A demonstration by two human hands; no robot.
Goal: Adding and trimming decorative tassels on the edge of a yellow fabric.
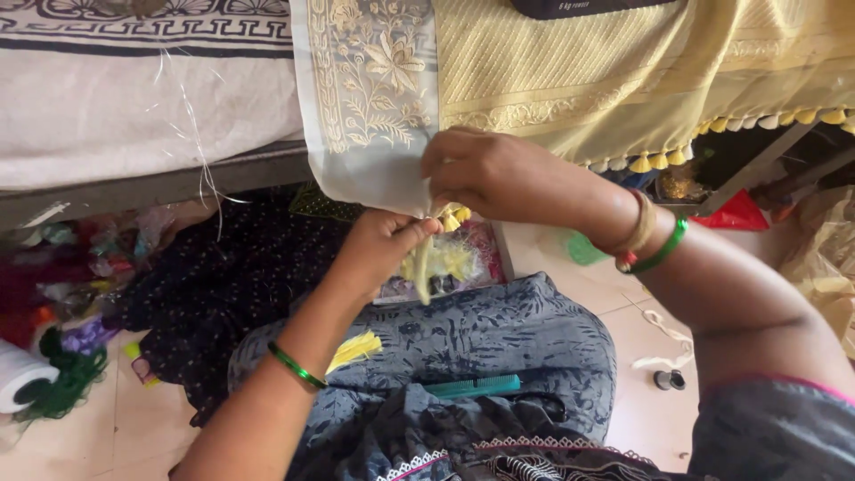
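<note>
Head view: the yellow tassel (426,258) hangs at the near edge of the grey embroidered cloth (370,107), its top hidden by fingers. Left hand (383,245) reaches up from the lap, grip pinched on the tassel. Right hand (490,174) curls in from the right, grip pressed on the cloth edge above. A teal comb (472,386) lies on the lap; the bed (134,98) lies far left.
</note>
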